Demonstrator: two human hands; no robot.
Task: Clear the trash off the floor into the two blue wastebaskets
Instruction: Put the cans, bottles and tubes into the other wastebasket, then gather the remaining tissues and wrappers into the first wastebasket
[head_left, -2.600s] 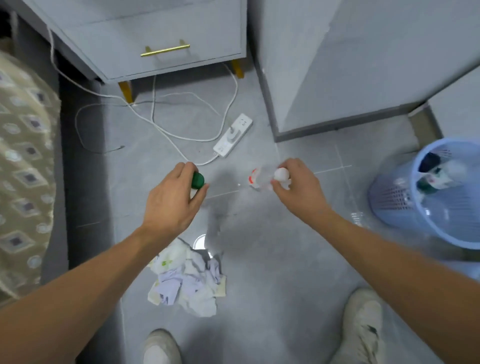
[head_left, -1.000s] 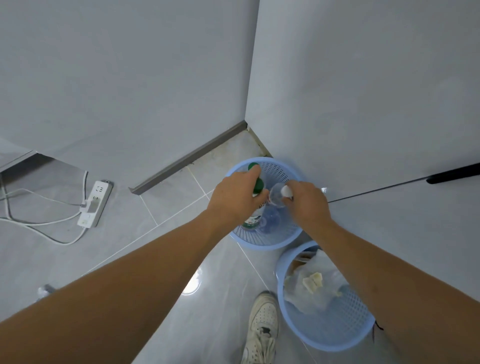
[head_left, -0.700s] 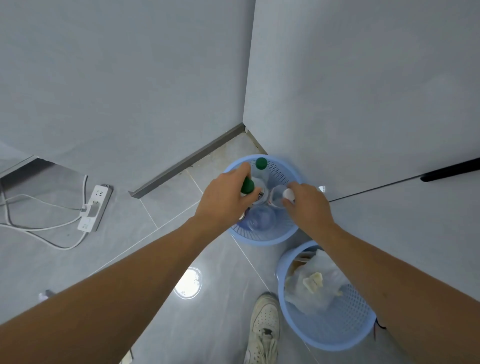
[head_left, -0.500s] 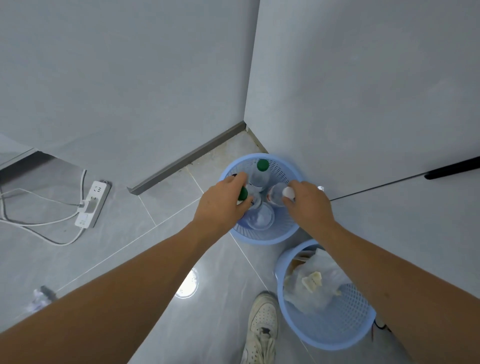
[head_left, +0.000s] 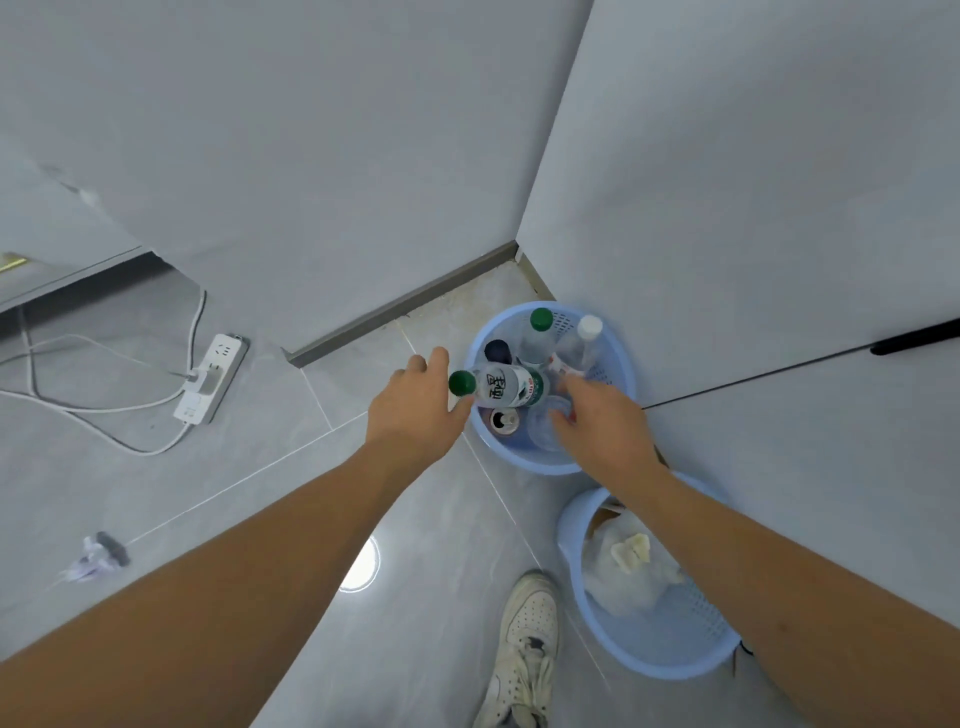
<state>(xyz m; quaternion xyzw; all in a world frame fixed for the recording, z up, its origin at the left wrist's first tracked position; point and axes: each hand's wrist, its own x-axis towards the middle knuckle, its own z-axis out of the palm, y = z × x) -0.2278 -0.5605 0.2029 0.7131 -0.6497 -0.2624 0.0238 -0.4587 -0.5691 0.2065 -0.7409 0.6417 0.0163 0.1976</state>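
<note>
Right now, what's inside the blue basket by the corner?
Inside the far basket: two green-capped bottles, a white-capped bottle, a can. The right hand hides part; the bottom is covered.

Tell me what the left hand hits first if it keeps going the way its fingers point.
Probably the green-capped bottle lying across the far basket; the left hand is right beside its cap, though depth is unclear.

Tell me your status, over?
Both hands open over far wastebasket: left hand, right hand. Green-capped bottle dropping in. Nothing blocking.
</note>
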